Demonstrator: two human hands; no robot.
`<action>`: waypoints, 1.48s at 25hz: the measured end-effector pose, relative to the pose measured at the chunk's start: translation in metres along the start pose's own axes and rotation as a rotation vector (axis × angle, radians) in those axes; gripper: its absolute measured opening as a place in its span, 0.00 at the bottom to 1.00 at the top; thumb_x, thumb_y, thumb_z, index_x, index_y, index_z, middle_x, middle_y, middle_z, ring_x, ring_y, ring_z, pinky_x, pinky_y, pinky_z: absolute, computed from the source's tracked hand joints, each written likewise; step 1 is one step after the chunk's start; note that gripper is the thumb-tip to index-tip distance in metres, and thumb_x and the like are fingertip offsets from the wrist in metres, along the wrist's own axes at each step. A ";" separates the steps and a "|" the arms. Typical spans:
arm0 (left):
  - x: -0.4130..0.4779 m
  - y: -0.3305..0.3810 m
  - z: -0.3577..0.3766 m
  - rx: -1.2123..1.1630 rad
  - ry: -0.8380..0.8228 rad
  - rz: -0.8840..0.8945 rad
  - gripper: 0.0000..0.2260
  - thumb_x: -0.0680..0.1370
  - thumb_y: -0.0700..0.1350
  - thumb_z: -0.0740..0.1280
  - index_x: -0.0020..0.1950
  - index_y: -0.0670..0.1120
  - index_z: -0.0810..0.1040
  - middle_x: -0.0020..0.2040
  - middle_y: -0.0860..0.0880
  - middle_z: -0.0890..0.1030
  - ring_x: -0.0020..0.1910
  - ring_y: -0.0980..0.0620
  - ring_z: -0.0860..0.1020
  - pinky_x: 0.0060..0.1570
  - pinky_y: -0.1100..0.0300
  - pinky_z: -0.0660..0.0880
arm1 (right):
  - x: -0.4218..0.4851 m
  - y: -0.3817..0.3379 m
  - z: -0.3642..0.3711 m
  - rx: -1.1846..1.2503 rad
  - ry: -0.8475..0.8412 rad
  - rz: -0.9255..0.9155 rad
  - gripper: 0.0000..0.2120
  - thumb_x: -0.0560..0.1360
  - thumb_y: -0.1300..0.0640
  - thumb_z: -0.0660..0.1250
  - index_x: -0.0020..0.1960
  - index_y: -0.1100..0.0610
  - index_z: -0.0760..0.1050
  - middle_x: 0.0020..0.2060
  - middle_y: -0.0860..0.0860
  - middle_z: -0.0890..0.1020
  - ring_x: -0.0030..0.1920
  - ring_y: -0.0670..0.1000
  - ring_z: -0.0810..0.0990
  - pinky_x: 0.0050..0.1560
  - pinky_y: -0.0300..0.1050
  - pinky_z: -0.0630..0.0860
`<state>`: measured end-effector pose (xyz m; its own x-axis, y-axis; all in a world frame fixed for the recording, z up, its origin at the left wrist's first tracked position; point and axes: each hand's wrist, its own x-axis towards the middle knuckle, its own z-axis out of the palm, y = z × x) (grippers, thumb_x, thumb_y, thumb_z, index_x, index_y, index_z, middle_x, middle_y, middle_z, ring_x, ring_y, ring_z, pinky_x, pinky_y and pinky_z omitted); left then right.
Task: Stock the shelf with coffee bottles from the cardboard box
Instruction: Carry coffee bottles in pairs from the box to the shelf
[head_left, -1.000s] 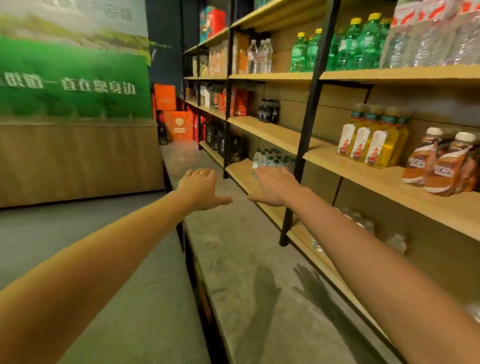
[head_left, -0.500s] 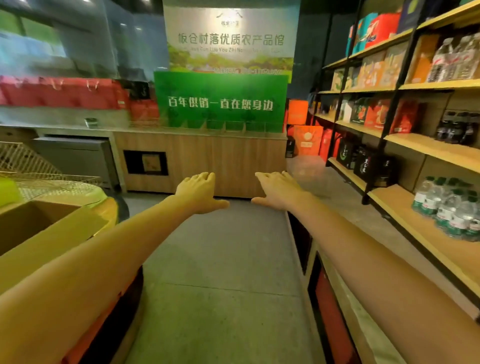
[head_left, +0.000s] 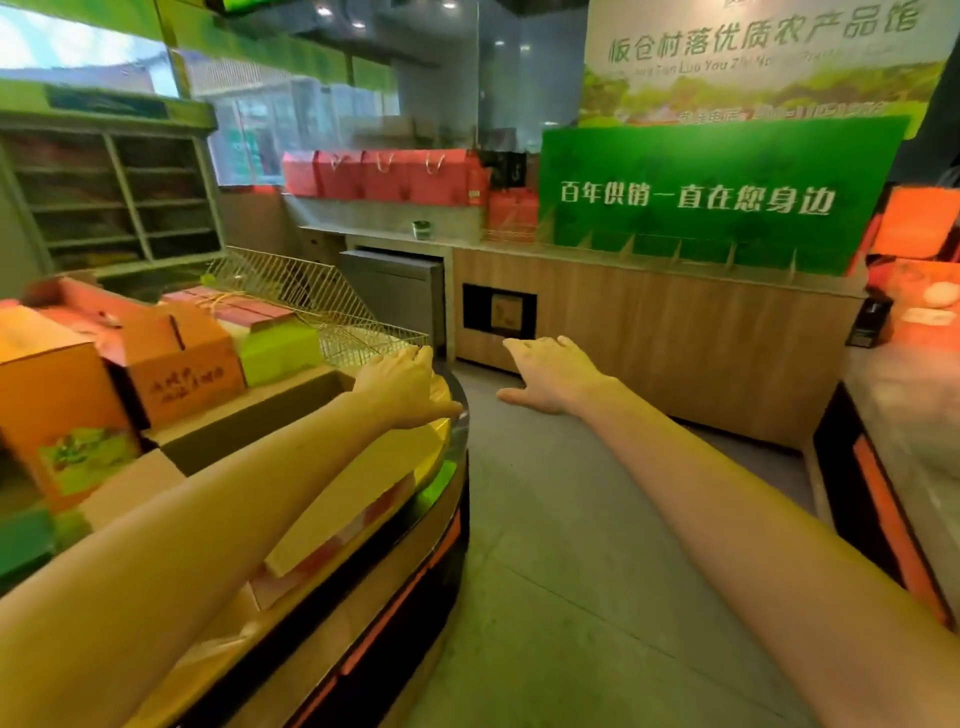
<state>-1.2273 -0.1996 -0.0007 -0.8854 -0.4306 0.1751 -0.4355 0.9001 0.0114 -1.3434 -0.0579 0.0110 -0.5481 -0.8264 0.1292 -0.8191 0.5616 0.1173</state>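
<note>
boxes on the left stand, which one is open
The plain brown box by the left hand: its flaps hang out; the orange boxes and green box are shut.

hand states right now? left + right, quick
Left hand: open, fingers stretched out, holding nothing.
Right hand: open, fingers stretched out, holding nothing.

Bare left forearm, bare right forearm, bare left grip, bare right grip
</note>
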 end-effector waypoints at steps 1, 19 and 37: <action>0.012 -0.012 0.005 -0.002 -0.001 -0.031 0.37 0.73 0.64 0.62 0.74 0.44 0.57 0.74 0.44 0.64 0.71 0.44 0.65 0.66 0.49 0.65 | 0.020 -0.003 0.006 0.004 -0.007 -0.023 0.34 0.77 0.42 0.61 0.75 0.58 0.55 0.74 0.55 0.64 0.73 0.56 0.62 0.74 0.56 0.57; 0.247 -0.162 0.095 0.086 -0.038 -0.552 0.40 0.73 0.65 0.61 0.76 0.42 0.54 0.76 0.43 0.59 0.75 0.44 0.58 0.73 0.48 0.56 | 0.392 -0.024 0.105 -0.012 0.012 -0.547 0.36 0.76 0.40 0.60 0.75 0.59 0.55 0.72 0.56 0.66 0.72 0.57 0.65 0.73 0.59 0.59; 0.208 -0.339 0.139 0.232 -0.146 -1.229 0.39 0.74 0.65 0.59 0.76 0.43 0.52 0.76 0.43 0.59 0.75 0.44 0.57 0.74 0.48 0.56 | 0.541 -0.263 0.148 0.141 -0.024 -1.212 0.33 0.77 0.44 0.61 0.75 0.57 0.54 0.73 0.56 0.65 0.73 0.57 0.63 0.74 0.57 0.57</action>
<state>-1.2866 -0.6036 -0.1051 0.1210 -0.9908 0.0608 -0.9883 -0.1260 -0.0864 -1.4501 -0.6587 -0.0959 0.5818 -0.8133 -0.0084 -0.8125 -0.5816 0.0409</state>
